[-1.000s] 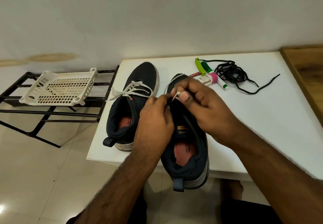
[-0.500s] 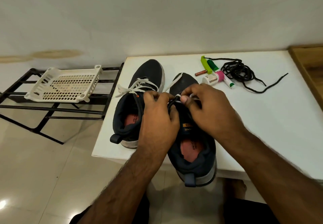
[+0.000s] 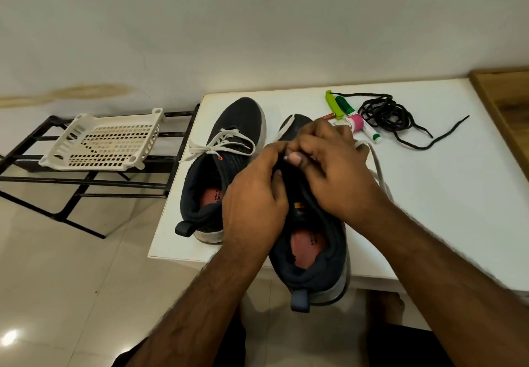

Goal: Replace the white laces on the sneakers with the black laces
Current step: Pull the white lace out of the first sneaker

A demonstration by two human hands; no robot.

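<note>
The near sneaker (image 3: 309, 240) lies on the counter (image 3: 429, 195) with its heel hanging over the front edge, and both hands work at its lacing. The left hand (image 3: 254, 195) curls over the tongue side, steadying the shoe; what its fingertips pinch is hidden. The right hand (image 3: 335, 172) closes its grip in a pinch at the eyelets, thumb against fingers, apparently on the white lace (image 3: 378, 172), a freed length of which trails out to the right across the counter. So this shoe looks partly unlaced, with the lace still being drawn out.

Just beyond, to the left, the far sneaker (image 3: 223, 166) sits untouched, its white lace (image 3: 220, 143) fully threaded and tied in a bow.

Further back on the right, the black laces (image 3: 392, 115) lie in a loose tangle, unused, beside a few small tubes and markers (image 3: 352, 115).

By my judgement the task is early: one lace is coming out, the second shoe waits, and no black lace is threaded yet.
</note>
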